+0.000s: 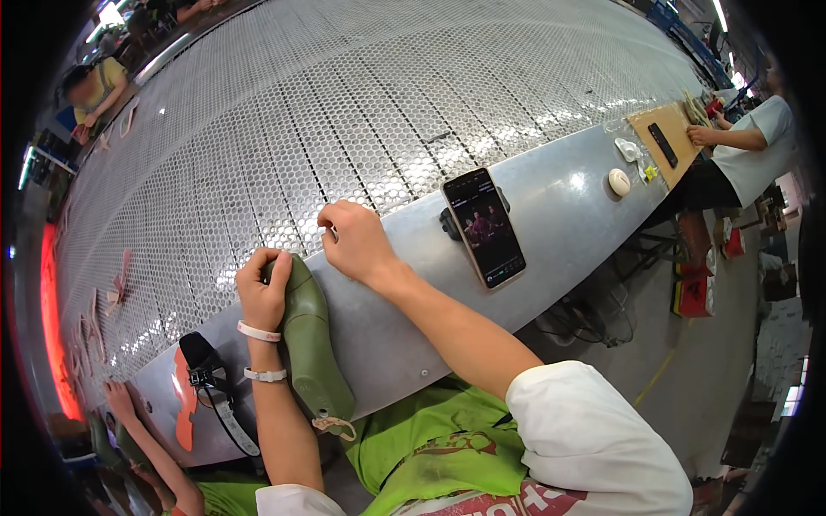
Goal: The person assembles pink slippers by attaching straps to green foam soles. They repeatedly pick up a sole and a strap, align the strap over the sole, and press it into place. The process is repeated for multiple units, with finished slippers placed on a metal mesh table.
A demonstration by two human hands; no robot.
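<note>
A green shoe last (311, 327) lies slanted over the near edge of the metal ledge, its heel end toward my body. A pale cord loop (334, 426) hangs from that heel end. My left hand (265, 288) is wrapped round the toe end of the last, with a white band and a pale bracelet on the wrist. Just to the right, apart from the last, my right hand (360, 242) hovers near the mesh with its fingers curled in. Whatever it may hold is hidden by the fingers.
A phone (483, 228) stands on a holder on the ledge. Beyond stretches a wide metal mesh conveyor (344, 112). Left lie a black strapped item (205, 365) and orange pieces (183, 400); right, a round roll (619, 181). A co-worker's arm (155, 447) is close at left; others sit farther off.
</note>
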